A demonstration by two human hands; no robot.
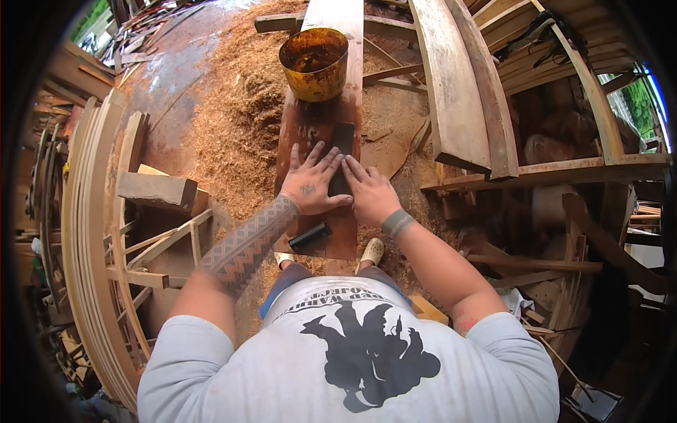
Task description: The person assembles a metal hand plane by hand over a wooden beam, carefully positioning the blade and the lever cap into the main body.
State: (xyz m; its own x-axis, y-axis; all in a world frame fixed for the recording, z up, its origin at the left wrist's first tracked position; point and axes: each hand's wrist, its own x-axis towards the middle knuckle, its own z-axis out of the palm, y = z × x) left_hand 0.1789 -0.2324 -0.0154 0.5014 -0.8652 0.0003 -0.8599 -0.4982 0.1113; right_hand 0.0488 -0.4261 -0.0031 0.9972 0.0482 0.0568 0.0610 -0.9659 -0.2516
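A dark, flat rectangular bar, perhaps a sharpening stone, lies lengthwise on a wet, reddish-brown stained plank. My left hand rests flat over its left side, fingers spread forward and thumb stretched to the right. From the right, my right hand reaches over the bar with its fingers stretched out, the fingertips meeting those of the left. Whatever lies beneath the fingers is hidden. Nearer to me on the plank sits a small black block-shaped object. Beyond the bar stands a stained yellow tub with brownish contents.
Wood shavings cover the ground left of the plank. Long curved boards lean at the right above a wooden beam. At the left stand bundled strips and a timber block. My feet straddle the plank's near end.
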